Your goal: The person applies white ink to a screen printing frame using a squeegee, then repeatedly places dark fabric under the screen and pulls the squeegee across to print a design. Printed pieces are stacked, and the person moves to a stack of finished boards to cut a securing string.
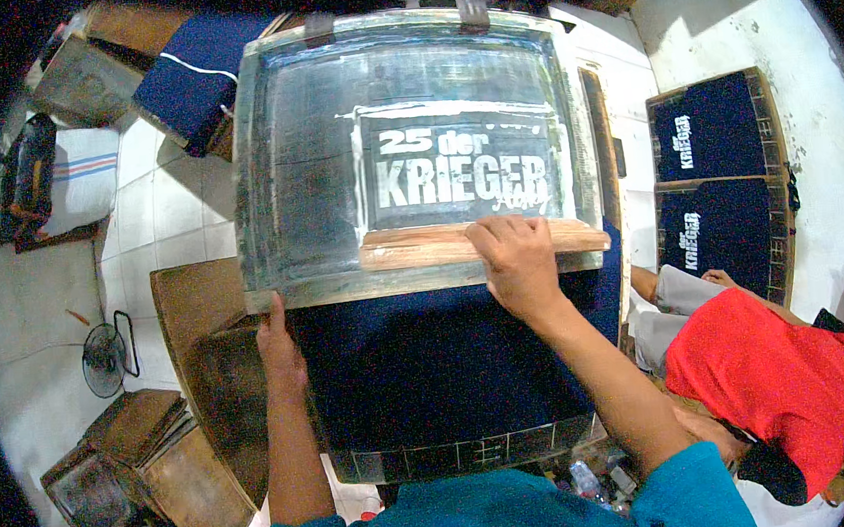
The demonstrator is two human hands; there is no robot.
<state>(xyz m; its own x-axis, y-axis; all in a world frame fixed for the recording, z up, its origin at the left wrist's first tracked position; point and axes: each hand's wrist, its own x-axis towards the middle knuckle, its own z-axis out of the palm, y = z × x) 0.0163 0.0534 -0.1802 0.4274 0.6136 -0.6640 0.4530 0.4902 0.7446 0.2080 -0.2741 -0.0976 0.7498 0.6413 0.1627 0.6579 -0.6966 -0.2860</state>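
Note:
A screen-printing frame (250, 178) lies in front of me, hinged by clamps at its far edge. White ink and stencil lettering (459, 165) show on its mesh. My right hand (523, 265) is closed over a wooden squeegee (421, 248), which rests across the near part of the mesh, below the lettering. At the near left corner, my left hand (282, 346) grips the frame with the thumb up along its edge; the other fingers are mostly hidden. Beneath the frame, dark navy fabric (442, 372) covers a board and reaches toward my body.
A person in a red shirt (752, 365) sits close on my right. Two navy printed panels (716, 127) lean on the right wall. Brown boards (202, 383) and a fan (104, 360) stand left. Another navy panel (180, 84) lies far left. Small bottles (586, 477) sit near my right elbow.

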